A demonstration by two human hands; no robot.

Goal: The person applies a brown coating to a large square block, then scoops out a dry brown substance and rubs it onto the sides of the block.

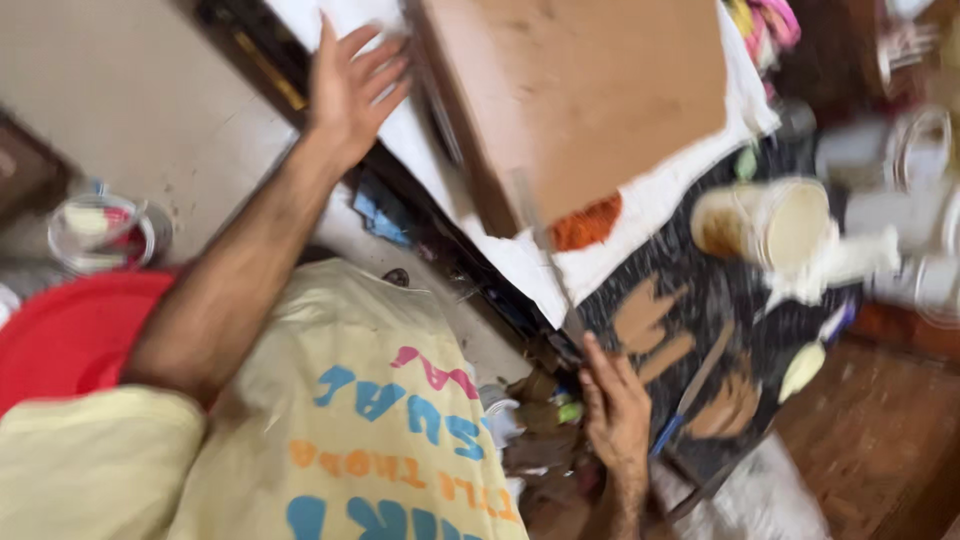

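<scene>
1. Brown board is sitting tilted on the white cloth at the top of the view, with its lower corner hanging just above an orange patch

2. Left hand is reaching up and away with the arm nearly straight, fingers spread wide open, fingertips just touching the white cloth beside the board's left edge. It's not gripping anything

3. Right hand is hanging low, fingers loosely extended and pointing up, resting against the lower edge of the dark speckled slab near a thin metal strip. Can't honestly tell if it's pinching anything, everything's blurry

4. What's looking dicey to me: the board is tilting and neither hand is really holding it, so a nudge from that open left palm could be sending it sliding down toward the slab

5. Also the cream paint can is lying on its side right by the cloth's edge, with more tins crowding behind. A sliding board or a tugged cloth could be knocking those over or smearing whatever's inside

6. Red tub and a small container are sitting well apart on the floor to the left, out of trouble. The person's pale yellow printed shirt is filling the bottom of the view
</scene>
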